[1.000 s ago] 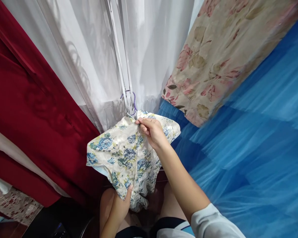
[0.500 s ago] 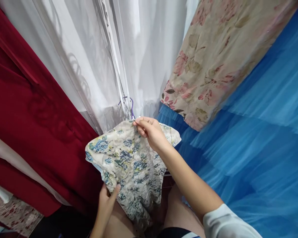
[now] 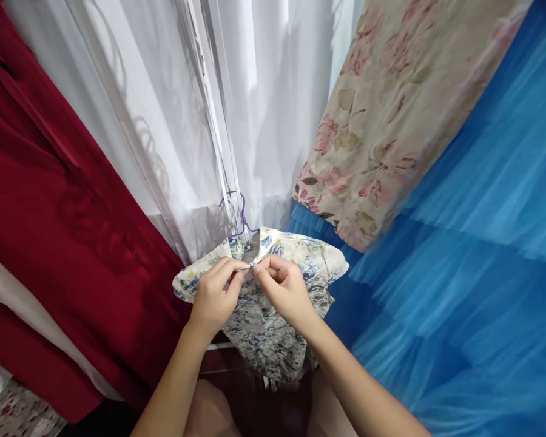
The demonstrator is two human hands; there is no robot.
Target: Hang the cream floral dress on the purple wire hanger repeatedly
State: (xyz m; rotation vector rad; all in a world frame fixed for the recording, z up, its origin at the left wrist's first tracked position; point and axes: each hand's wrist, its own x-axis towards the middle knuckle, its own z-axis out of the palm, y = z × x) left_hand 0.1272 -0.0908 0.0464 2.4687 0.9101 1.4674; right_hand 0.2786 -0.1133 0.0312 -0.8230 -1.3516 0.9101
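Observation:
A white blouse with a blue floral print hangs in front of me on a purple hanger. The hanger's hook is over a pale strap or bar. My left hand pinches the blouse's neckline from the left. My right hand pinches the same edge from the right, its fingertips nearly meeting the left ones. Both hands are closed on the cloth at the middle of the collar. Whatever small fastening may lie between the fingertips is hidden.
Dark red cloth hangs on the left, white drapes behind. To the right are a beige garment with pink flowers and layered blue tulle. My legs show below the blouse.
My left hand has risen from the blouse's lower side to the neckline. My right hand has come down slightly, pulling the collar down and exposing more of the hanger.

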